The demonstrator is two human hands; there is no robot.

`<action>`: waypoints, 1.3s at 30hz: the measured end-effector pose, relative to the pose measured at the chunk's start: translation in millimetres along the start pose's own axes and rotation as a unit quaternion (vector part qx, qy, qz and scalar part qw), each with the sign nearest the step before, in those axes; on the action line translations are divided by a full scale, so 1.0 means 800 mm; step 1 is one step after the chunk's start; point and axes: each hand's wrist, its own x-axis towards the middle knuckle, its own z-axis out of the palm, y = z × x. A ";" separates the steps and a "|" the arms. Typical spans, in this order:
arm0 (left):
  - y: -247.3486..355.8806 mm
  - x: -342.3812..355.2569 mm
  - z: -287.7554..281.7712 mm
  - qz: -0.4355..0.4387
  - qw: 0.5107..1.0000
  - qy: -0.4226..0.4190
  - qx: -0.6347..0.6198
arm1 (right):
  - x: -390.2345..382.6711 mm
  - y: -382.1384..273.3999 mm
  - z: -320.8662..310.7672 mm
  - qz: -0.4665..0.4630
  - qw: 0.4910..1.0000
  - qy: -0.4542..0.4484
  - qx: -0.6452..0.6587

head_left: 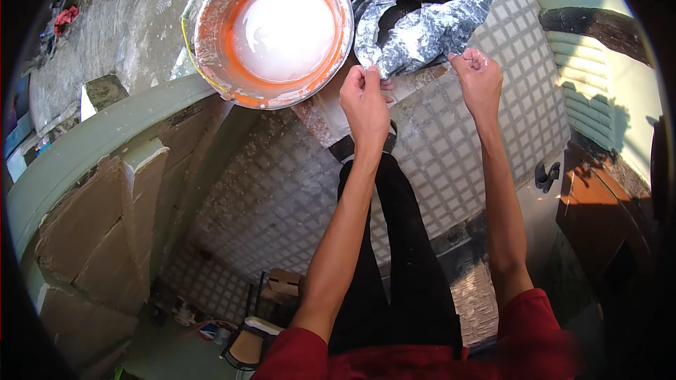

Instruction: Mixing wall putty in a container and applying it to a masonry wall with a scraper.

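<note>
Pinches a white-smeared black plastic bag [422, 41] at top centre between the left hand's [366, 102] closed fingertips; curls the right hand [482, 84] tight, apparently on its right edge. Spreads it lengthwise left to right, mouth upward, between bucket [215, 42] and open tiles [524, 91].

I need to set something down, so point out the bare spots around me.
Bare tiled floor shows between the right hand and the pale ribbed panel, and between the forearms. Straight ahead is crowded: the bucket and dark bag stand side by side, the left hand at the bag's near edge.
</note>
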 end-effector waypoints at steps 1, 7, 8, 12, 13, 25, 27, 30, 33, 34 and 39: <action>-0.006 0.000 -0.003 0.001 1.000 0.001 0.001 | -0.006 -0.004 0.001 -0.003 1.000 0.011 -0.027; -0.013 0.001 -0.020 0.030 0.997 -0.017 0.067 | 0.025 -0.060 0.030 -0.299 0.946 0.007 -0.123; -0.016 0.001 -0.016 0.030 0.997 -0.018 0.063 | 0.047 -0.059 0.040 -0.340 0.922 -0.097 -0.157; -0.026 -0.008 -0.008 0.059 0.990 0.005 0.126 | 0.111 -0.041 0.108 -0.329 0.820 -0.263 -0.388; -0.025 -0.009 -0.009 0.098 0.980 0.003 0.170 | 0.118 -0.045 0.122 -0.282 0.756 -0.329 -0.491; -0.049 -0.024 -0.015 0.155 0.944 -0.037 0.289 | 0.134 -0.039 0.141 -0.283 0.681 -0.347 -0.579; -0.050 -0.024 -0.015 0.158 0.943 -0.040 0.290 | 0.138 -0.011 0.142 -0.298 0.667 -0.370 -0.574; -0.052 -0.024 -0.013 0.157 0.942 -0.051 0.291 | 0.138 0.022 0.150 -0.320 0.647 -0.401 -0.565; -0.059 -0.023 -0.021 0.166 0.937 -0.047 0.305 | 0.136 0.051 0.168 -0.345 0.633 -0.431 -0.543; -0.062 -0.023 -0.020 0.154 0.939 -0.050 0.304 | 0.143 0.065 0.168 -0.351 0.626 -0.440 -0.539; -0.059 -0.026 -0.022 0.151 0.944 -0.041 0.290 | 0.125 0.077 0.159 -0.417 0.697 -0.371 -0.451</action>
